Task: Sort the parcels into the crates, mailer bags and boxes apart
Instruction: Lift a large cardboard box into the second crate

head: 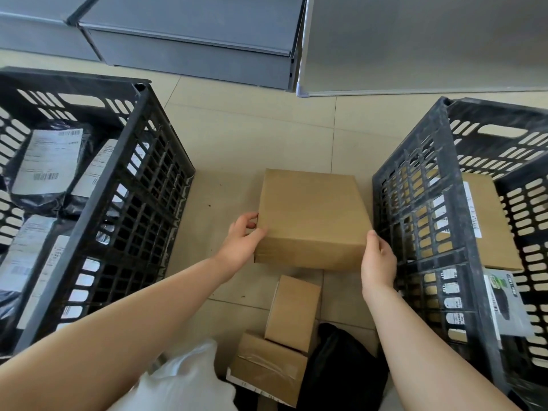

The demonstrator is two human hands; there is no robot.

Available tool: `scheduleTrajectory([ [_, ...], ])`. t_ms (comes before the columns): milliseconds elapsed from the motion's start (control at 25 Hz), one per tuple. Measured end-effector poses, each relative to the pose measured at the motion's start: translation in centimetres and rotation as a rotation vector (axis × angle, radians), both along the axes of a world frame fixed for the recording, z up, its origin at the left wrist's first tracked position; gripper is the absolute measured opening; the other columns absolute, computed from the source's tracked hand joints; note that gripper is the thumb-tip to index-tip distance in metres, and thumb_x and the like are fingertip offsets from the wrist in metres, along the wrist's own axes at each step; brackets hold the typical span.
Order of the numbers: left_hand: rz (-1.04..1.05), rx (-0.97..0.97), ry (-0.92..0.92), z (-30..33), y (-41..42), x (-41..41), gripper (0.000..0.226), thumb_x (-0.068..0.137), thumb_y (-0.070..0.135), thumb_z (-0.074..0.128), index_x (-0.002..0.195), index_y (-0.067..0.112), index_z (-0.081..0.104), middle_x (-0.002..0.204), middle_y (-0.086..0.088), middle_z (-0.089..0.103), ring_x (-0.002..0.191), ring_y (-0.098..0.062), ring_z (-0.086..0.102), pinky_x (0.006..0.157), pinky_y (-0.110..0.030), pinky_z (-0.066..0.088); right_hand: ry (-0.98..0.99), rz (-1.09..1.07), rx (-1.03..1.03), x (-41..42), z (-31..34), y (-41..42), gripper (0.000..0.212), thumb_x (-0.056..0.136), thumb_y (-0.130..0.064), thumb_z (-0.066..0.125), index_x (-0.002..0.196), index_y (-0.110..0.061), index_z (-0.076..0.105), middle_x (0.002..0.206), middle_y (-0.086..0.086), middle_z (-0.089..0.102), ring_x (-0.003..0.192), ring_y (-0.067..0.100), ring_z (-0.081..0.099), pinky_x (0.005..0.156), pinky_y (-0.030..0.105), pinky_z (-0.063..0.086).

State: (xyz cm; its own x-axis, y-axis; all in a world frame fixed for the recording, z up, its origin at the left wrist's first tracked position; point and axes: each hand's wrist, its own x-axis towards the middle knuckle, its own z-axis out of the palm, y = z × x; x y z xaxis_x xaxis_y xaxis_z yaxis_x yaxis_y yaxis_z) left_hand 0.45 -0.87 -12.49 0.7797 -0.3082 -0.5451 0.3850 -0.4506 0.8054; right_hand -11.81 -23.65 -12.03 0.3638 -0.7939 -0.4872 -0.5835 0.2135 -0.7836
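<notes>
Both hands (314,247) grip an unmarked cardboard box (312,215) (crate labels (49,157) unreadable).

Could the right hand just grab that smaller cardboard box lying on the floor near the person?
Probably not at once: the right hand and left hand both hold the big box. The small box lies uncovered just below, so once freed, likely yes.

A parcel-sorting storeroom: black slotted crates (124,203) of labelled mailer bags (44,164), grey metal shelving (189,48), tiled floor (252,137).
</notes>
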Motion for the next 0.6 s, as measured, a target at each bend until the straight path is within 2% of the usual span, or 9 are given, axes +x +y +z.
scheduleTrajectory([
  [80,0.057,-0.045,-0.01,0.4,0.2,0.2,0.048,0.092,0.051,0.049,0.138,0.038,0.043,0.134,0.004,0.042,0.121,-0.015,0.049,0.109,-0.043,0.041,-0.043,-0.017,-0.018,0.9,0.9,0.1,0.051,0.102,-0.056,0.04,0.13,-0.018,0.062,0.124,0.004,0.062,0.119,0.026,0.055,0.092,0.037,0.042],
  [160,0.108,-0.095,-0.023,0.9,0.5,0.6,0.05,0.091,0.06,0.04,0.138,0.04,0.043,0.138,0.006,0.047,0.125,-0.014,0.048,0.11,-0.042,0.039,-0.068,-0.026,-0.018,1.6,1.8,0.0,0.055,0.102,-0.059,0.037,0.103,-0.012,0.064,0.097,0.004,0.06,0.102,0.029,0.058,0.083,0.036,0.041],
  [200,0.141,-0.136,-0.026,1.3,0.6,0.8,0.046,0.096,0.058,0.034,0.137,0.04,0.045,0.136,0.007,0.051,0.124,-0.013,0.05,0.11,-0.041,0.04,-0.081,-0.029,-0.001,1.9,2.3,0.0,0.059,0.102,-0.06,0.036,0.095,-0.007,0.063,0.089,0.007,0.059,0.096,0.033,0.058,0.082,0.038,0.042],
  [240,0.18,-0.178,-0.024,1.6,0.7,1.1,0.042,0.101,0.054,0.028,0.135,0.038,0.046,0.132,0.008,0.056,0.122,-0.012,0.052,0.108,-0.039,0.04,-0.095,-0.038,0.028,2.2,2.6,-0.2,0.063,0.102,-0.06,0.037,0.098,-0.003,0.064,0.091,0.009,0.061,0.097,0.034,0.058,0.087,0.04,0.042],
  [280,0.214,-0.205,-0.019,1.7,1.0,1.4,0.043,0.103,0.051,0.023,0.135,0.036,0.048,0.129,0.009,0.059,0.121,-0.01,0.054,0.108,-0.038,0.041,-0.114,-0.051,0.067,2.5,2.9,-0.3,0.062,0.102,-0.06,0.037,0.105,-0.006,0.066,0.103,0.012,0.065,0.101,0.032,0.058,0.093,0.04,0.043],
  [400,0.26,-0.238,-0.025,1.6,1.7,1.8,0.05,0.104,0.051,0.02,0.138,0.033,0.051,0.133,0.01,0.06,0.126,-0.008,0.051,0.112,-0.039,0.036,-0.145,-0.057,0.181,3.2,2.9,-0.9,0.065,0.097,-0.067,0.04,0.138,-0.019,0.059,0.135,-0.002,0.059,0.125,0.018,0.052,0.108,0.037,0.037],
  [520,0.326,-0.306,0.021,1.5,2.0,1.7,0.043,0.107,0.044,0.021,0.133,0.032,0.053,0.129,0.01,0.062,0.122,-0.009,0.056,0.109,-0.036,0.04,-0.211,-0.057,0.284,3.6,2.3,-1.3,0.081,0.085,-0.077,0.046,0.15,-0.028,0.046,0.144,-0.008,0.054,0.135,0.015,0.047,0.117,0.042,0.033],
  [600,0.353,-0.31,0.008,1.4,2.1,2.0,0.042,0.108,0.039,0.021,0.134,0.03,0.053,0.127,0.007,0.064,0.116,-0.009,0.06,0.103,-0.031,0.044,-0.231,-0.039,0.296,3.6,1.7,-1.6,0.094,0.07,-0.085,0.049,0.147,-0.031,0.048,0.142,-0.006,0.059,0.133,0.017,0.052,0.116,0.046,0.037],
])
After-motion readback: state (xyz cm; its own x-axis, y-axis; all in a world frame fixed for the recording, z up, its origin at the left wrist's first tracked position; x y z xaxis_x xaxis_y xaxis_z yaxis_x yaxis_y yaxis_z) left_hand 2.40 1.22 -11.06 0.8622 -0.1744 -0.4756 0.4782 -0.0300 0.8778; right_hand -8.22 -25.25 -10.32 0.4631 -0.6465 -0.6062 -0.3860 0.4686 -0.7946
